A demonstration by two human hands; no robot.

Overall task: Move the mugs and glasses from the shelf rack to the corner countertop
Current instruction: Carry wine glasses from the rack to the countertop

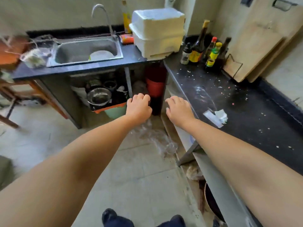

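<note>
Both my bare arms reach forward over the floor toward the gap where two counters meet. My left hand (139,107) is curled into a loose fist with nothing visible in it, in front of a dark red cylinder (155,89). My right hand (178,110) hovers at the edge of the dark corner countertop (229,99), fingers bent, slightly apart, and holding nothing. Blurred clear glassware (34,57) stands on the counter left of the sink (86,49). No mug or shelf rack is clearly visible.
A white lidded box (157,30) sits at the counter corner, with sauce bottles (205,49) and a wooden board (255,46) beside it. White scraps (216,117) and crumbs lie on the countertop. Steel bowls (98,95) fill the space under the sink. A wooden table (24,89) stands left.
</note>
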